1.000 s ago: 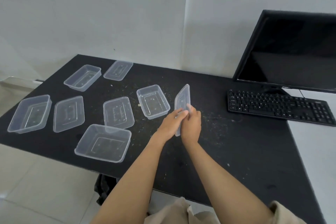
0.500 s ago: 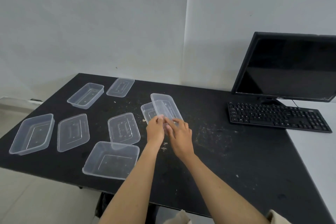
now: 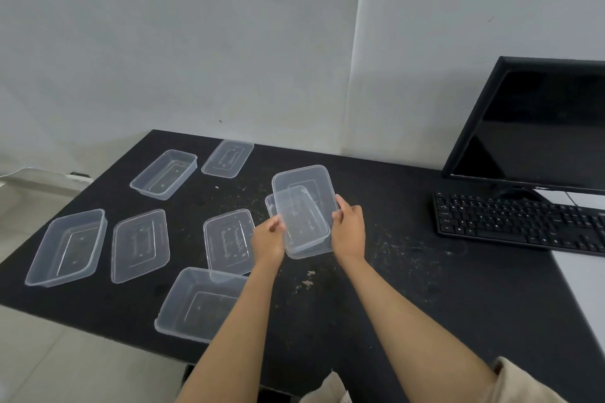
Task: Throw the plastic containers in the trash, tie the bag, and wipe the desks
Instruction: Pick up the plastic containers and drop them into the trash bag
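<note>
I hold a clear plastic lid [image 3: 302, 188] flat over a clear container [image 3: 306, 239] near the middle of the black desk [image 3: 409, 288]. My left hand [image 3: 267, 240] grips the left side and my right hand [image 3: 350, 229] grips the right side. Whether the lid touches the container below I cannot tell. Other clear containers lie open at the far left [image 3: 67, 247], at the back [image 3: 163, 173] and at the front [image 3: 199, 304]. Loose lids lie at the left [image 3: 140, 245], the middle [image 3: 229, 240] and the back [image 3: 227, 159].
A black monitor [image 3: 537, 121] and a black keyboard [image 3: 520, 222] stand at the right. Crumbs are scattered over the desk's middle. A white desk surface [image 3: 586, 285] adjoins at the right. Tiled floor lies beyond the desk's left and front edges.
The lid stood on edge between my hands a second ago. It has been turned flat and brought over the container, and my hands have spread to its two sides.
</note>
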